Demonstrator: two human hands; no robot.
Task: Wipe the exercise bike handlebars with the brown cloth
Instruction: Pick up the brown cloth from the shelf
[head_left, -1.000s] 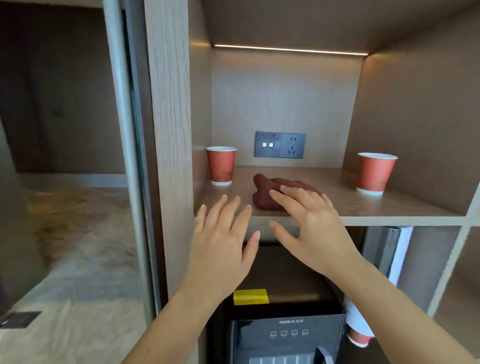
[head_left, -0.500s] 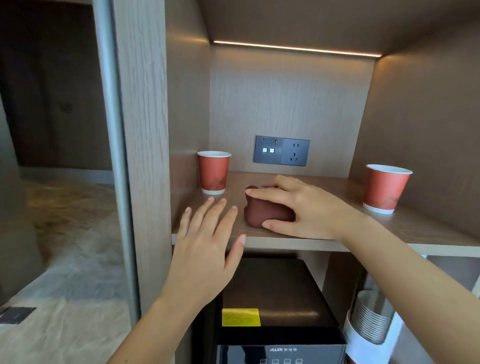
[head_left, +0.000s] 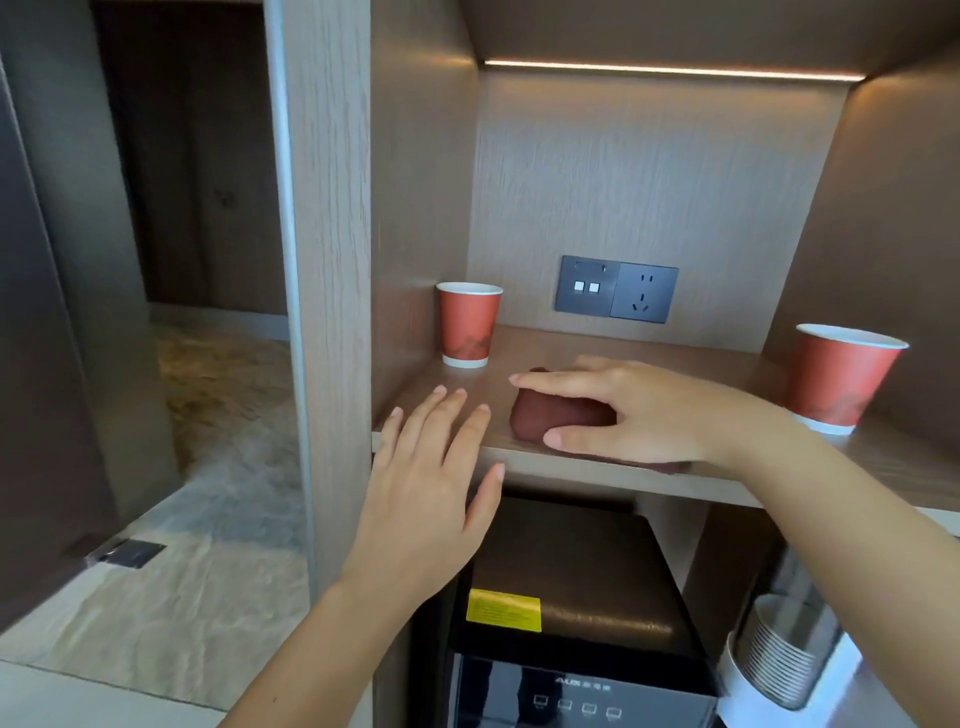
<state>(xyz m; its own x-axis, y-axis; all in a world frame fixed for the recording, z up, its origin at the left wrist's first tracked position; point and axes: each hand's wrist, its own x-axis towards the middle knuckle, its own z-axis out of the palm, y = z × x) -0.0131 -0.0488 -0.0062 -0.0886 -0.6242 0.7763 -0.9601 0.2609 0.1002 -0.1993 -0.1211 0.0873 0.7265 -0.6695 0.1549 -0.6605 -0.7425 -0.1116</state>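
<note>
Appliance (head_left: 576, 613), dark, with a yellow label, sat nearest us under the shelf (head_left: 571, 460). Above it we held our left hand (head_left: 431, 483) flat, fingers spread, gripping nothing, at the shelf's front edge. Our right hand (head_left: 634, 410) curled around the brown cloth (head_left: 550, 418) on the shelf. Farther back stood two red cups (head_left: 469, 325) and a wall socket (head_left: 616, 288).

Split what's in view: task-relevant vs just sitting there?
Belongs to the job:
brown cloth, bunched on the shelf
right hand, closed over the cloth
left hand, open, empty, at the shelf edge

Just lying about:
left paper cup
right paper cup
wall socket
black appliance below
cup stack
</note>
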